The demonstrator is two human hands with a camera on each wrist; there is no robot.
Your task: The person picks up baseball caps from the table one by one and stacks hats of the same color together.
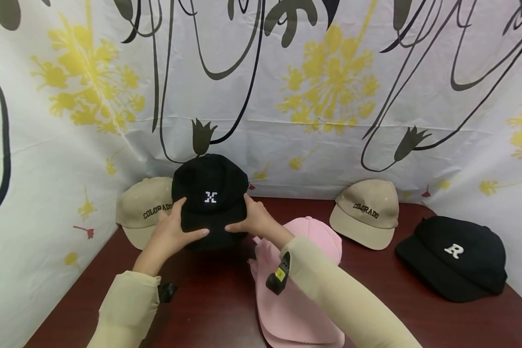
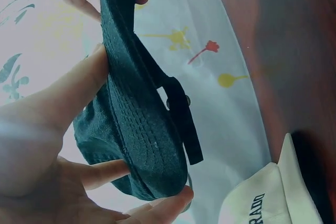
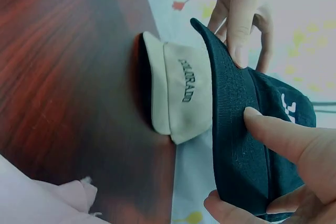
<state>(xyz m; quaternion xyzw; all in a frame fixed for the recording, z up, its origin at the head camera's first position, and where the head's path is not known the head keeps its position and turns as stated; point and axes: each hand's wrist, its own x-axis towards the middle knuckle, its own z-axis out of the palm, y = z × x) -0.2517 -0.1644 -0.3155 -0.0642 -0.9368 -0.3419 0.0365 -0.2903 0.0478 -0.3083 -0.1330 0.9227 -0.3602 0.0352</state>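
Note:
Both hands hold a black cap (image 1: 210, 183) with a small white emblem on its front, above the back left of the table. My left hand (image 1: 170, 236) grips the left side of its brim, thumb laid on top. On the other side my right hand (image 1: 261, 221) pinches the brim, its thumb also on the upper face. In the left wrist view the cap's back strap (image 2: 181, 119) hangs behind the brim. A beige cap (image 1: 143, 205) lettered COLORADO stands behind and left of the black cap, partly covered by it and by my left hand.
Pink caps (image 1: 282, 309) lie overlapping on the dark red table (image 1: 209, 299), partly under my right forearm. Another beige COLORADO cap (image 1: 367, 212) stands at the back right. Beside it is a black cap with a white R (image 1: 454, 258). A patterned white cloth (image 1: 261, 121) hangs behind.

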